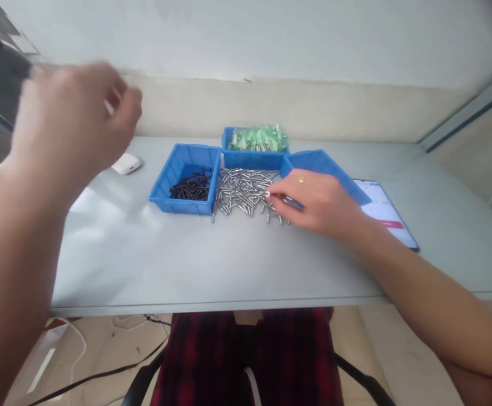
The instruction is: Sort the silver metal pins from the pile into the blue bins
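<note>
Raised at the upper left, my left hand (74,110) is smeared by motion, away from the table. Its thumb and fingers are bent, and I cannot tell whether they hold anything. Over the right side of a loose pile of silver rivets (241,192), my right hand (313,200) has thumb and forefinger closed in a pinch. A small bright rivet (267,194) shows at the fingertips. The pile lies on the grey table (229,265) between blue bins. Dark screws (190,187) fill part of the left blue bin (160,194).
Behind the pile, a blue bin (246,159) holds a green plastic bag (258,138). Another blue bin (322,163) stands partly behind my right hand. Beside it lies a lit phone (392,220). A white object (126,163) sits left; cables (114,372) run along the floor.
</note>
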